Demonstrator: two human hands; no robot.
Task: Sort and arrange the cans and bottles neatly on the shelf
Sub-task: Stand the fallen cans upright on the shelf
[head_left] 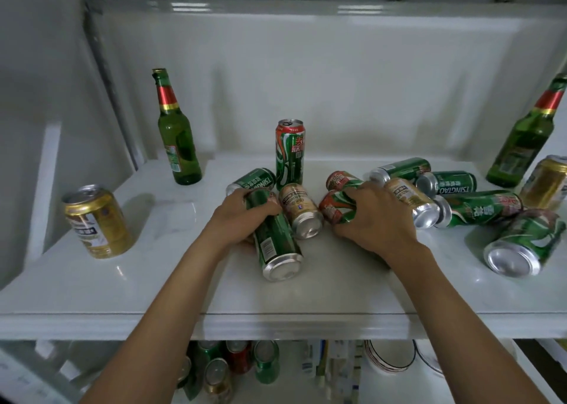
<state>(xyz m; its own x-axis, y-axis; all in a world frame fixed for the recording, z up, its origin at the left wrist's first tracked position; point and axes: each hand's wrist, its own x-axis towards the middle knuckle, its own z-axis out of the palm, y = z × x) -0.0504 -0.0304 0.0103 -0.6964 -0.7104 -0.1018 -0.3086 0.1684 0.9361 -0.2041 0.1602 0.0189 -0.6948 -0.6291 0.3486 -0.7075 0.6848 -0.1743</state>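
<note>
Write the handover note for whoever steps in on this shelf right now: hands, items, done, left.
Left hand: closed on a lying green can.
Right hand: grip on a lying red-and-green can.
Upright: two green bottles, back left and far right; tall can at centre back; gold can at left; another gold can at far right.
Done: little; no rows yet.
Left: stand up the lying cans at centre and right, then group cans and bottles by kind on the shelf.

"TSINGTAO" was printed on a green can lying on its side [449, 184], and appeared upside down on another fallen green can [253, 182]; other labels were unreadable.
</note>
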